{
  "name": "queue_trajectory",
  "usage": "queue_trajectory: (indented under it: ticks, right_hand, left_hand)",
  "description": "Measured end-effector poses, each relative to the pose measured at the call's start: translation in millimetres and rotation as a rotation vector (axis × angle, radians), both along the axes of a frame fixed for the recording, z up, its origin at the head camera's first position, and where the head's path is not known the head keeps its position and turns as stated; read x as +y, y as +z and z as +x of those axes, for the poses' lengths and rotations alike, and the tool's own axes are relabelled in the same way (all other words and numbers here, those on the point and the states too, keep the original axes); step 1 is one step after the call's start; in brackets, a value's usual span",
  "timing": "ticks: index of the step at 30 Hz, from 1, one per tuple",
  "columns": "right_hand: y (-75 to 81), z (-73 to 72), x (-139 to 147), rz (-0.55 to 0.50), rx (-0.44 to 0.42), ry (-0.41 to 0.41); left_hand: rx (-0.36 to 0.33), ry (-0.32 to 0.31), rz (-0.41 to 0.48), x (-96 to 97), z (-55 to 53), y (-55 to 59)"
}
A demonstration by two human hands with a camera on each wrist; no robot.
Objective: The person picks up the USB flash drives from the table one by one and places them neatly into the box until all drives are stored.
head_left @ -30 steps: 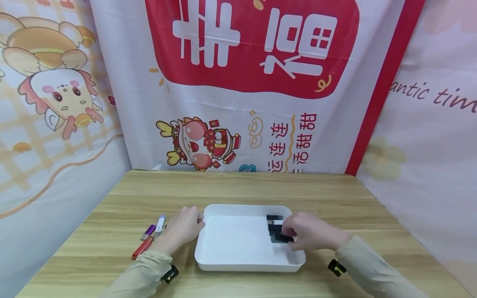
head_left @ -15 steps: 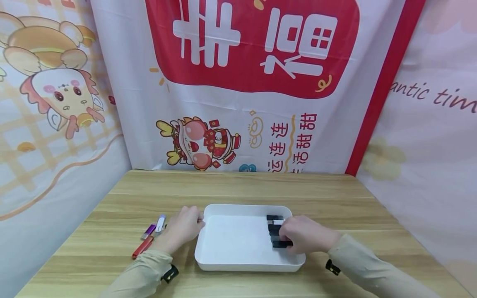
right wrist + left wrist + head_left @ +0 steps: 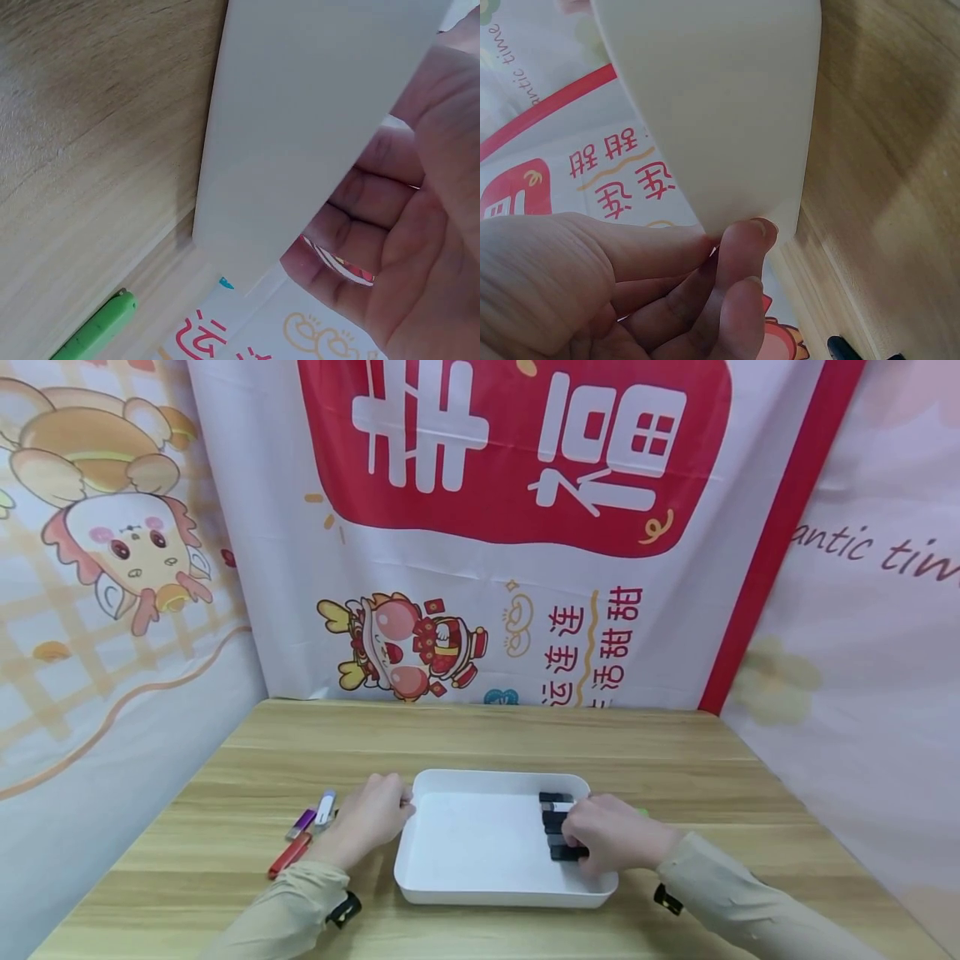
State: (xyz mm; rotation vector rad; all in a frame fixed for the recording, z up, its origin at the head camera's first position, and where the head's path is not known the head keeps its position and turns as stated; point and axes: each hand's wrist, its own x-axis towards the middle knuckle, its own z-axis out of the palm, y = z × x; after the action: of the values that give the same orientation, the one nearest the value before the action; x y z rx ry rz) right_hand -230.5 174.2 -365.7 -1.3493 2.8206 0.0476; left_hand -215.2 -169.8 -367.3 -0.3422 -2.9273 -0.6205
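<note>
A white tray (image 3: 480, 868) lies on the wooden table. My left hand (image 3: 397, 807) grips its far left corner; in the left wrist view the thumb and fingers (image 3: 739, 255) pinch the tray's wall (image 3: 720, 112). A row of black flash drives (image 3: 556, 798) lies along the tray's right side. My right hand (image 3: 579, 845) reaches over the right rim, its curled fingers holding the nearest black drive (image 3: 567, 854) low at the front end of the row. The right wrist view shows only the curled right hand (image 3: 405, 247) and the tray's outer wall (image 3: 300, 135).
Left of the tray lie a purple drive (image 3: 300, 823), a white and blue drive (image 3: 325, 807) and a red one (image 3: 288, 856). A green drive (image 3: 96, 330) lies on the table beyond the tray's right side. Printed cloth walls close in the table on three sides.
My right hand has brought the black drive down and toward me, to the near end of the row in the tray. The left hand stays on the tray's corner.
</note>
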Motion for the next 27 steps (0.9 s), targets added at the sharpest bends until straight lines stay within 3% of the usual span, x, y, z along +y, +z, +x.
queue_trajectory:
  ticks: [9,27]
  right_hand:
    - [0.7,3.4,-2.1,0.026,0.084,0.004]
    - [-0.4,2.2,-2.0,0.007,0.148,0.036]
  left_hand:
    - [-0.037,0.012,0.002,2.2,0.2,1.4]
    - [-0.017,0.009,-0.007,1.9,0.9,1.4]
